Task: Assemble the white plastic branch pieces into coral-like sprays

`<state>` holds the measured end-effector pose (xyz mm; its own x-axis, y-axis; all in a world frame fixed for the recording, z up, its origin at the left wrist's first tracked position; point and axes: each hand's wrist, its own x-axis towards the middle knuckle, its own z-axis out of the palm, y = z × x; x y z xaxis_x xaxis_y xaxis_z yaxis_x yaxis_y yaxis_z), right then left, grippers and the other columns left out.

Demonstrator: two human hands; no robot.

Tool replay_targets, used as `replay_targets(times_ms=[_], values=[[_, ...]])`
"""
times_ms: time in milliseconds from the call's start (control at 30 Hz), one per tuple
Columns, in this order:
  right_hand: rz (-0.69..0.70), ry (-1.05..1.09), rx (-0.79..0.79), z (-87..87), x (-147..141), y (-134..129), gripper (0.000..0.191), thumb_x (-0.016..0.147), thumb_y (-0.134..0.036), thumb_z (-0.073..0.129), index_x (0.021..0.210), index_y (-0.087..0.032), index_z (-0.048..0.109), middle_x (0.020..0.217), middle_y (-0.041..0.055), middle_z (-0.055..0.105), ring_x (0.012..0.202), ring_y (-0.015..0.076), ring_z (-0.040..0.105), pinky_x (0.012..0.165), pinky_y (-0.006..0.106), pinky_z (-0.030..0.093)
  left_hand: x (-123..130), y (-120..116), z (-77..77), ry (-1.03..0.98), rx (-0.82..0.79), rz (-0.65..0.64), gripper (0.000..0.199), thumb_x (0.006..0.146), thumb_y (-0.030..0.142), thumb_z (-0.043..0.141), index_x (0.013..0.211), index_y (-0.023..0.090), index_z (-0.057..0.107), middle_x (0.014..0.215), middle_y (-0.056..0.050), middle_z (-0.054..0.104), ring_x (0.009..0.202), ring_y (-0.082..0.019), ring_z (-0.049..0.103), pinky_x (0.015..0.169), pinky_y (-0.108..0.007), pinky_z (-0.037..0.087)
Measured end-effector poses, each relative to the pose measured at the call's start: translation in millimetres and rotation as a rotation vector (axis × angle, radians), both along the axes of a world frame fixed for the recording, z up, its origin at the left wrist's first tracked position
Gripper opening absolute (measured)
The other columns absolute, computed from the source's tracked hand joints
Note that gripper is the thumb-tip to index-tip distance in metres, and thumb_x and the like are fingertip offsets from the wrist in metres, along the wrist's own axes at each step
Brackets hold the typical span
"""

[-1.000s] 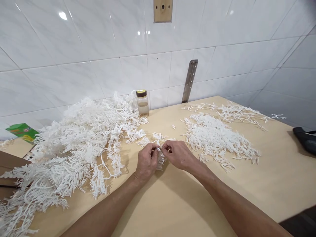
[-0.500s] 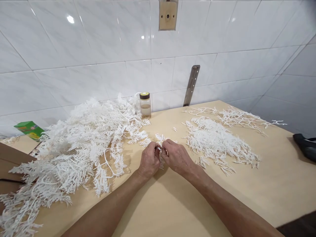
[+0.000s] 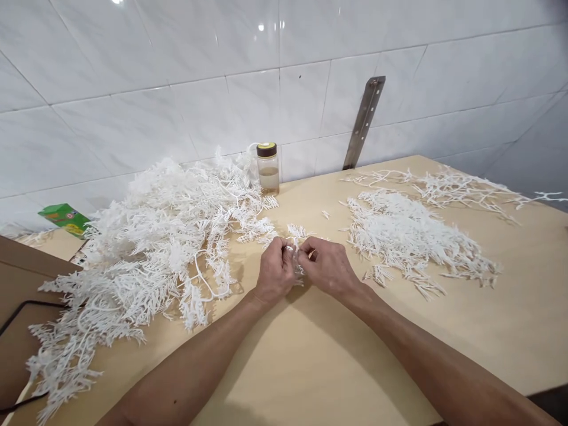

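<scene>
Close together over the middle of the table, my left hand (image 3: pixel 276 267) and my right hand (image 3: pixel 327 263) both pinch at one small white plastic branch (image 3: pixel 298 271). Its feathery tips show between and below the fingers; much of it is hidden by them. A loose white sprig (image 3: pixel 296 231) lies just beyond the hands. To the left spreads a big heap of white plastic foliage branches (image 3: pixel 168 236). On the right is a flatter pile of small white sprigs (image 3: pixel 412 236), with bare white stems (image 3: pixel 465 189) behind it.
A jar with a dark and yellow lid (image 3: pixel 268 171) stands by the tiled wall. A metal bracket (image 3: pixel 364 121) leans on the wall. A green box (image 3: pixel 65 219) and a brown carton (image 3: pixel 31 278) are at the left of the wooden table (image 3: pixel 355 367).
The camera view has tilted down and shifted. My hands stay at the branch, with the fingers of my right hand slightly farther from my left and more of the branch showing between them.
</scene>
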<state>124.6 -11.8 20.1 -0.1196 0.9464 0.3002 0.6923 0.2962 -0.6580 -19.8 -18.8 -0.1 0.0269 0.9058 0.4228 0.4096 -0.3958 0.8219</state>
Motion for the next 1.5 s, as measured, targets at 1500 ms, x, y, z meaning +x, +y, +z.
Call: replay_targets(times_ms=[1500], values=[[-0.117,0.115,-0.1,8.4,19.1,13.2,0.014,0.078,-0.023,0.055,0.077,-0.018,0.068,0.076,0.0038,0.072,0.056,0.0145,0.063,0.053,0.025,0.047,-3.7,-2.4,2.7,0.014,0.13,-0.035,0.01,0.09,0.027,0.051,0.088,0.019,0.057,0.07,0.001,0.056,0.06,-0.011,0.049,0.06,-0.023,0.04]])
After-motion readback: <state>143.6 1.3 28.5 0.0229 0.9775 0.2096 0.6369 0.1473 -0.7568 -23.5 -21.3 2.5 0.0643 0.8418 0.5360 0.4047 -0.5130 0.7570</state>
